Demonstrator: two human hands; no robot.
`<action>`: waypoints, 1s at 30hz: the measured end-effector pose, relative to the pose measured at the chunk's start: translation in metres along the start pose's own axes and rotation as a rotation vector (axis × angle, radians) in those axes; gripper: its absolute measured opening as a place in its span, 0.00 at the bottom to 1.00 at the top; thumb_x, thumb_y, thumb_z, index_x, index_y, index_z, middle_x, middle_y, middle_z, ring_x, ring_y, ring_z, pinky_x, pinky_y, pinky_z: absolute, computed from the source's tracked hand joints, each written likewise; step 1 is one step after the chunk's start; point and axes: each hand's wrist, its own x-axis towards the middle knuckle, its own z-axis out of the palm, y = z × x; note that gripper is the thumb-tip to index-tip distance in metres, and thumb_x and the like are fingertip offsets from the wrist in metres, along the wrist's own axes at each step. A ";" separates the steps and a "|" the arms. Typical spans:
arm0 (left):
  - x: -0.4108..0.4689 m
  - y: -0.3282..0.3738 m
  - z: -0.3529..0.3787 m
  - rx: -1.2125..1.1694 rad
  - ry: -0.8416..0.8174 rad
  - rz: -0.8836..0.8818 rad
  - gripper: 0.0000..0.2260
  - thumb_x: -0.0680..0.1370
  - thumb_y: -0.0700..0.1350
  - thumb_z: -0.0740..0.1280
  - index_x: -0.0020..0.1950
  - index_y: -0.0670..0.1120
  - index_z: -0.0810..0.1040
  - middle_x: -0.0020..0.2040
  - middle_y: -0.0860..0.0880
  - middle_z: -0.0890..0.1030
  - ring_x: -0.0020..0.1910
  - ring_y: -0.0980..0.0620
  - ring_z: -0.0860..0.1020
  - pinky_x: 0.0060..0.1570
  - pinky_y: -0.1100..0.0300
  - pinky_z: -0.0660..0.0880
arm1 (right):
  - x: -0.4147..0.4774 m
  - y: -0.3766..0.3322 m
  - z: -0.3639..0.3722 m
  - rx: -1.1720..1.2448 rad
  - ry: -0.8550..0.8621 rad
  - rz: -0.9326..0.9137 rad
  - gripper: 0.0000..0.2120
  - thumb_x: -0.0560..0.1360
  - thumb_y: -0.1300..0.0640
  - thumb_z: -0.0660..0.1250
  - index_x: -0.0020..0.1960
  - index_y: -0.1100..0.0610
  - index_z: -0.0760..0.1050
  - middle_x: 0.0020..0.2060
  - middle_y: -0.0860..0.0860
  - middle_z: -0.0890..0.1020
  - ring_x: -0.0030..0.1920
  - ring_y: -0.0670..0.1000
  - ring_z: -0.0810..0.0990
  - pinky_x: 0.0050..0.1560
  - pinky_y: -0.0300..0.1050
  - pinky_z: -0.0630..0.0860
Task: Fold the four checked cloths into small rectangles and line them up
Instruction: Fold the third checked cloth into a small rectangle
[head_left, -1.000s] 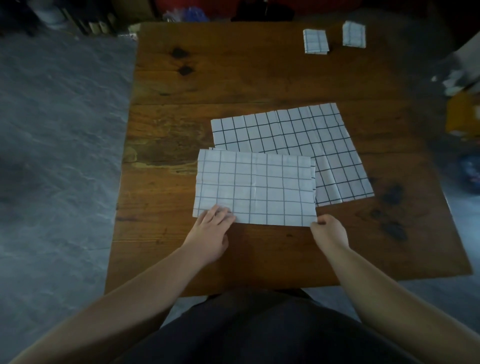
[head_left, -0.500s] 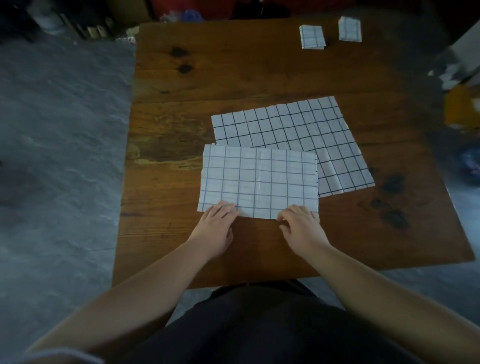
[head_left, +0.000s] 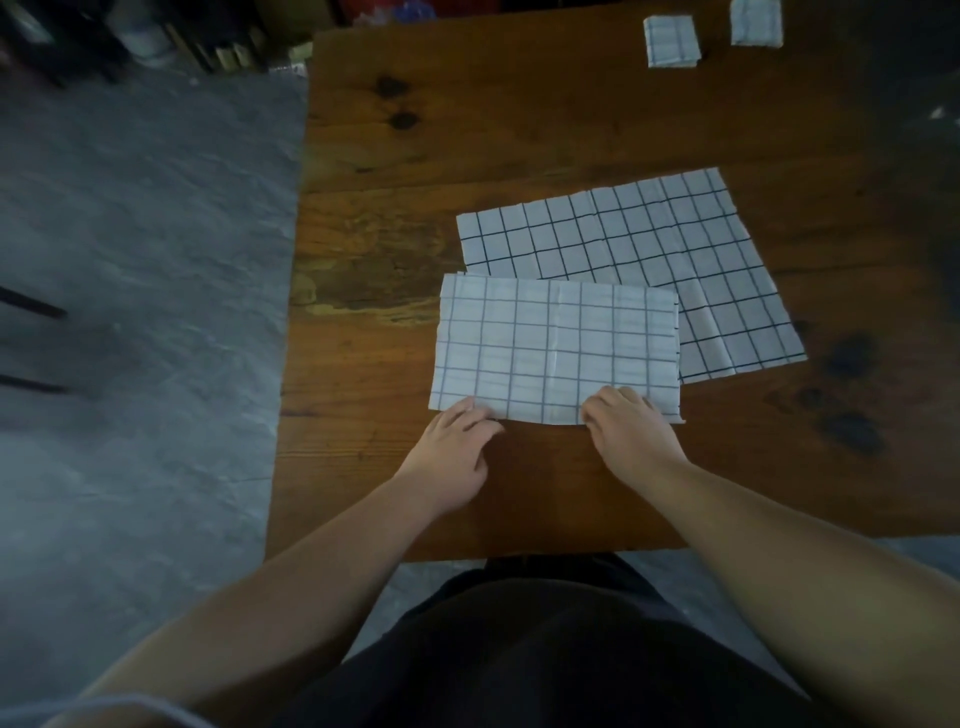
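The brown wooden worktop (head_left: 519, 130) carried an unfolded white checked cloth (head_left: 675, 260), overlapped by a half-folded checked cloth (head_left: 556, 343), and two small folded checked rectangles (head_left: 671, 40) far off. Both hands, left (head_left: 452, 452) and right (head_left: 631, 431), pressed flat on its near edge.

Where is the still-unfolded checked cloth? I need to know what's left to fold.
In the head view the unfolded checked cloth lies flat mid-table, right of centre, its near-left part tucked under the half-folded cloth beneath both hands.
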 end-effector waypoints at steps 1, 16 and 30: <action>-0.001 0.001 -0.001 -0.002 0.008 0.002 0.23 0.83 0.42 0.60 0.78 0.54 0.65 0.81 0.53 0.61 0.82 0.52 0.48 0.80 0.51 0.47 | 0.000 -0.002 -0.002 0.003 0.002 0.009 0.08 0.84 0.54 0.56 0.56 0.49 0.74 0.53 0.45 0.75 0.53 0.46 0.70 0.62 0.47 0.72; 0.017 0.070 -0.077 0.037 0.502 0.280 0.09 0.83 0.51 0.64 0.55 0.52 0.83 0.51 0.55 0.84 0.56 0.53 0.80 0.65 0.55 0.69 | -0.059 -0.047 -0.138 0.023 0.286 0.117 0.03 0.84 0.54 0.59 0.51 0.48 0.71 0.39 0.44 0.78 0.39 0.47 0.70 0.52 0.46 0.66; -0.011 0.231 -0.238 0.065 0.500 0.191 0.09 0.84 0.53 0.62 0.57 0.55 0.81 0.51 0.57 0.82 0.50 0.54 0.79 0.51 0.53 0.79 | -0.107 -0.008 -0.309 0.088 0.513 -0.065 0.09 0.80 0.44 0.66 0.60 0.42 0.78 0.46 0.37 0.80 0.47 0.38 0.78 0.54 0.41 0.77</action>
